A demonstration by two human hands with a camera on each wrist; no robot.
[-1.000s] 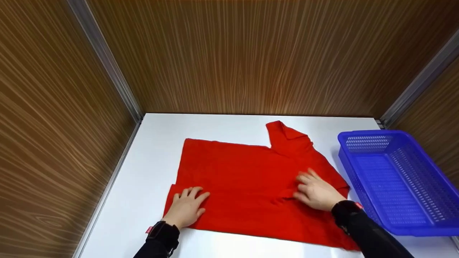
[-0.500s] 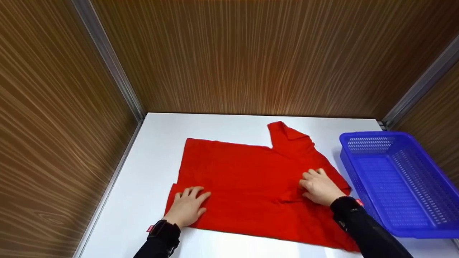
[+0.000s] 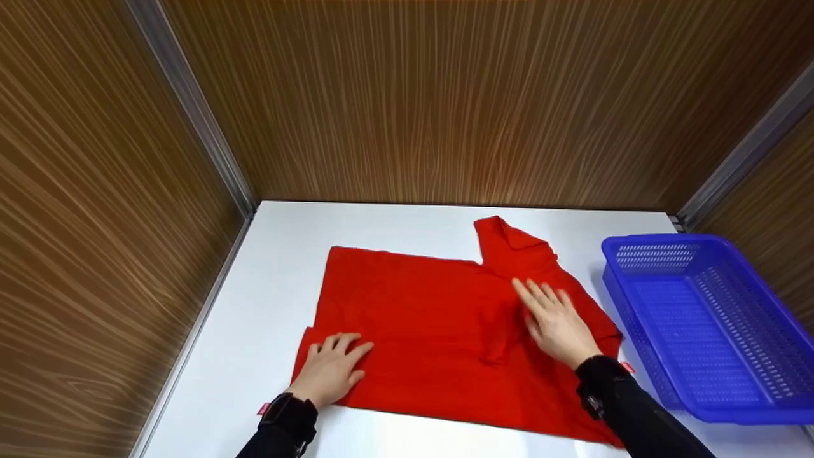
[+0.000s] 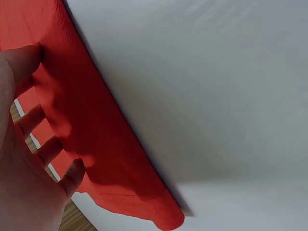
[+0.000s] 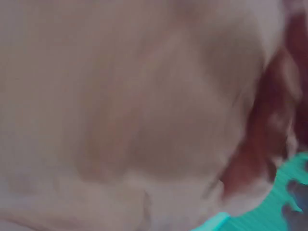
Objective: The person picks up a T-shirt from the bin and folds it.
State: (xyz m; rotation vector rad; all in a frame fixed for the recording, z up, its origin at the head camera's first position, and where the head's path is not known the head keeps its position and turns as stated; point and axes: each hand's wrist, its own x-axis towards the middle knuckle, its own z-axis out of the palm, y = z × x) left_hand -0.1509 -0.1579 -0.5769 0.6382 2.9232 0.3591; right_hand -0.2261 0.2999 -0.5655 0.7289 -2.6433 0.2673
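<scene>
A red shirt lies spread and partly folded on the white table, one short flap like a sleeve or collar pointing to the back. On its near left corner rests my left hand, fingers spread on the cloth; the left wrist view shows those fingertips touching the red fabric close to its edge. Over the shirt's right half is my right hand, fingers straight and slightly blurred, beside a wrinkle in the cloth. Whether it touches the fabric cannot be told. Its palm fills the blurred right wrist view.
A blue plastic basket stands right of the shirt, close to my right forearm. Wood-grain panels enclose the white table at the back and on both sides.
My right hand has drawn its fingers in on the cloth, then straightened them and moved slightly left and toward the back. A raised wrinkle has formed beside it. My left hand stays put.
</scene>
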